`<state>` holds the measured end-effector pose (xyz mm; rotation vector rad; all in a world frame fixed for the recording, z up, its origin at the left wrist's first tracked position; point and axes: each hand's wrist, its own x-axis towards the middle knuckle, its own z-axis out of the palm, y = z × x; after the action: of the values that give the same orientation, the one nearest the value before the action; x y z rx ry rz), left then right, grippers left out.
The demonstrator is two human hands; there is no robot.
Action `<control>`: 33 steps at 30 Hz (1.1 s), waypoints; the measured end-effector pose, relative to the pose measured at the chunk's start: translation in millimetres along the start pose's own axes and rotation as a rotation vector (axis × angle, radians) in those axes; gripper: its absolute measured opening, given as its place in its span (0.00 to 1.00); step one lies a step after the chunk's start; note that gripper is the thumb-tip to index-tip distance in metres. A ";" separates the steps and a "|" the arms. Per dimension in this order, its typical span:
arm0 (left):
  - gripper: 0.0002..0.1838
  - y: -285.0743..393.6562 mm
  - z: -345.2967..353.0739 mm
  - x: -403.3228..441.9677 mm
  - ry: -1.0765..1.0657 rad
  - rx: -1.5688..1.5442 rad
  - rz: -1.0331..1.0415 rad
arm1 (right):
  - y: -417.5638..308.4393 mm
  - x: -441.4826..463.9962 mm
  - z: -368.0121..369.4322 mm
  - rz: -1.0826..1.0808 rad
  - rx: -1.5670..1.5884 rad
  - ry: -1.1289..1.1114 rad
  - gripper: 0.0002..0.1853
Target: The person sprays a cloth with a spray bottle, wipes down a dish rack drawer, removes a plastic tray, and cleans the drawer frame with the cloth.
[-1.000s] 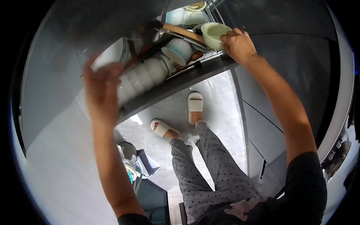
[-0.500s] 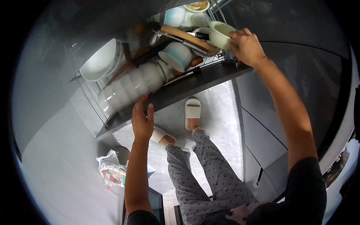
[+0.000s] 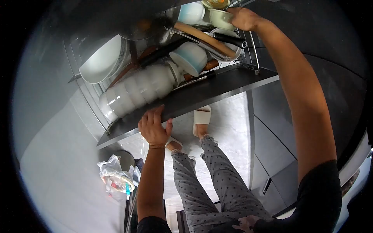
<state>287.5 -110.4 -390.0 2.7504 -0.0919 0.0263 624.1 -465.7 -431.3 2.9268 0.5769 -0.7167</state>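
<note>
Head view: the right hand (image 3: 244, 19) grips the green bowl (image 3: 220, 20) near its rim, leaving the base free, beside the blue-white bowl (image 3: 190, 14); well apart, the left hand (image 3: 153, 126) rests unclenched on the drawer (image 3: 233, 82) edge, apparently for steadiness

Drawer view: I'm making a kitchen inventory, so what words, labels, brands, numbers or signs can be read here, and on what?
No text can be read anywhere in this view.
Light green bowl: no lettering visible.
White-and-blue bowl: no lettering visible.
Black handle: no readable mark.
Plastic bag: red and teal patches, too blurred to tell whether they are print.
</note>
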 end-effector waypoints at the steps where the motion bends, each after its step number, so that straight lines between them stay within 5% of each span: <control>1: 0.26 -0.3 -0.1 -0.7 -0.011 -0.007 0.000 | -0.7 4.4 2.1 -0.119 -0.059 0.039 0.30; 7: 0.25 1.3 0.6 -0.4 0.017 0.028 0.010 | -26.5 10.7 4.5 0.103 0.037 -0.028 0.28; 11: 0.25 1.3 0.3 -0.5 0.018 -0.008 -0.003 | -24.2 15.7 2.4 0.066 0.022 0.031 0.28; 13: 0.25 2.2 1.0 -0.6 0.023 0.001 -0.007 | -29.0 11.4 -8.0 0.146 -0.071 -0.125 0.28; 17: 0.24 3.0 1.1 -1.1 0.017 0.021 -0.007 | -44.2 -14.3 -14.2 0.114 0.142 0.080 0.25; 25: 0.23 3.9 2.4 -0.5 0.019 0.018 -0.005 | -51.9 -21.5 -21.9 0.163 0.216 0.033 0.26; 28: 0.23 4.2 1.5 0.6 0.025 0.016 -0.003 | -51.6 -17.7 -14.4 0.184 0.262 0.014 0.29; 30: 0.23 3.1 3.5 -1.3 0.022 0.024 -0.006 | -51.1 -17.2 -8.4 0.090 0.004 0.087 0.33; 33: 0.24 1.8 5.3 -2.9 0.011 0.032 -0.012 | -57.8 -20.3 -13.2 0.196 0.189 0.061 0.36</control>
<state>284.5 -113.9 -394.3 2.7826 -0.0729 0.0399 591.5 -417.1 -409.3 3.1289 0.2325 -0.6960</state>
